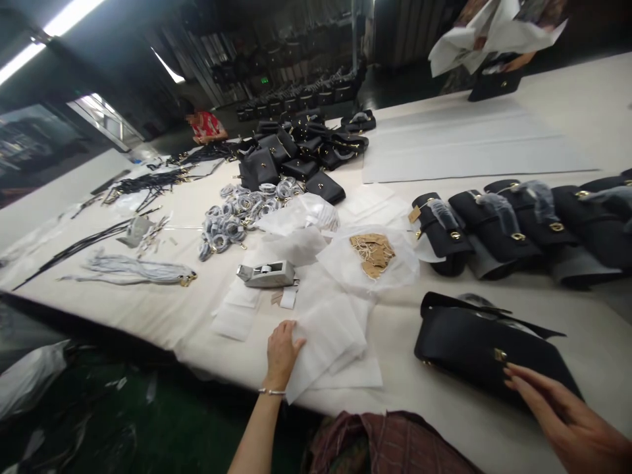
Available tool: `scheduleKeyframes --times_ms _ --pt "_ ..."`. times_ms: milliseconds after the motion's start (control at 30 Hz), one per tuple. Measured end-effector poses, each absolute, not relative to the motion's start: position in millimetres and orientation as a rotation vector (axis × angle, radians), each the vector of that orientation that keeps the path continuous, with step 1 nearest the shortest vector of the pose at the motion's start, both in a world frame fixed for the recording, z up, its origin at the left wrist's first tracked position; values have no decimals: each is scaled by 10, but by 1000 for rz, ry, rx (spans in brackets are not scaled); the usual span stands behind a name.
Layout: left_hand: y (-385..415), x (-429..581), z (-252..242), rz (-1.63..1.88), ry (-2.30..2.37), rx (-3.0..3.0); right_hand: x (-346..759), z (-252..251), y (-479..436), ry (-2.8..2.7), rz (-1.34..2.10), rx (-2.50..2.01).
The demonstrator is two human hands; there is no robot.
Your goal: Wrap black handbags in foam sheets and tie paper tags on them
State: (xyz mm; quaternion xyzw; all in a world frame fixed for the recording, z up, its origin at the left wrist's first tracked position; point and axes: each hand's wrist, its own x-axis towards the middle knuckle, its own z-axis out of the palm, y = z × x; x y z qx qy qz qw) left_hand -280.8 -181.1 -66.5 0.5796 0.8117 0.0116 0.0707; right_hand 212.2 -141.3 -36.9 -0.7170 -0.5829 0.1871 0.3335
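My left hand (282, 352) rests at the left edge of a stack of thin white foam sheets (330, 336), thumb apart from the fingers. My right hand (557, 408) reaches in from the lower right, its fingers stretched out and the tips at the front of a black handbag (459, 336), just below its gold clasp (500, 355). The bag leans back on the table, with clear wrapping showing behind its upper edge. Beyond the sheets, a plastic bag (338, 253) holds brown tags with strings (372, 255). A grey tape dispenser (269, 274) stands beyond my left hand.
Wrapped-handle black bags (444, 230) line the right side. Farther back are piled black bags (296, 148), wrapped rings (224, 227) and a grey sheet (474, 141). Straps (138, 268) lie left. A co-worker (210, 125) sits far left; another person's hand (518, 62) holds a bag far right.
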Motion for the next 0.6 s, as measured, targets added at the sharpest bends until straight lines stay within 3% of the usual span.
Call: scheduleKeyframes --times_ms 267,467,600 --pt "-1958 -2904 -972 290 2401 1850 1718 -220 -1349 -1615 560 -1656" --pt "-1670 -2845 -728 -280 2493 1546 1502 -202 -1346 -1765 500 -1434" --pt "-1583 -2873 -447 -426 2468 1614 1476 -132 -1431 -1846 507 -1350"
